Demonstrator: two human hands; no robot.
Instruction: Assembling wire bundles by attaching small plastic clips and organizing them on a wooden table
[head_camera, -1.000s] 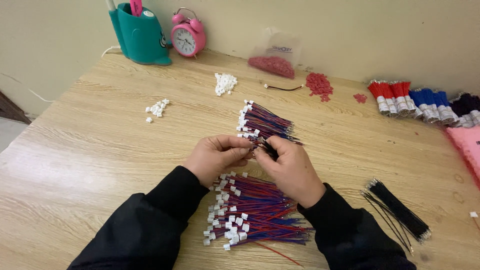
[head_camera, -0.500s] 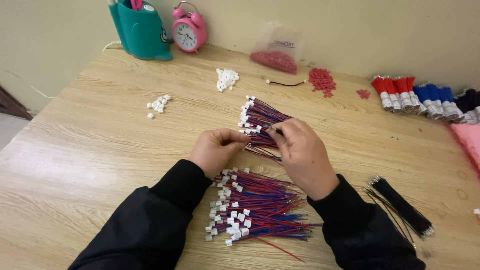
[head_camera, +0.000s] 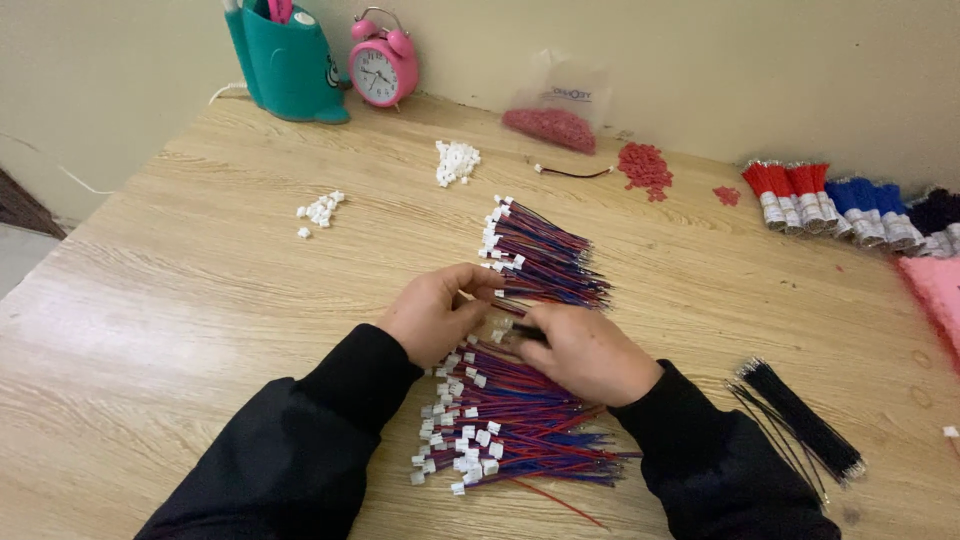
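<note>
Partly hidden under the right hand (head_camera: 590, 352): the near pile of wired connectors (head_camera: 510, 435). Too small to tell what sits between the fingertips. Cut off by the right edge: the pink thing (head_camera: 935, 295). Cut off at top: the teal holder (head_camera: 285, 60).

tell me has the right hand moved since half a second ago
Yes. The right hand has pulled back from the far wire pile toward the near wire pile, closer to the person.

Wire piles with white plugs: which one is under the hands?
The near pile of wires, partly covered by the right hand; the far pile of wires lies beyond the fingers.
</note>
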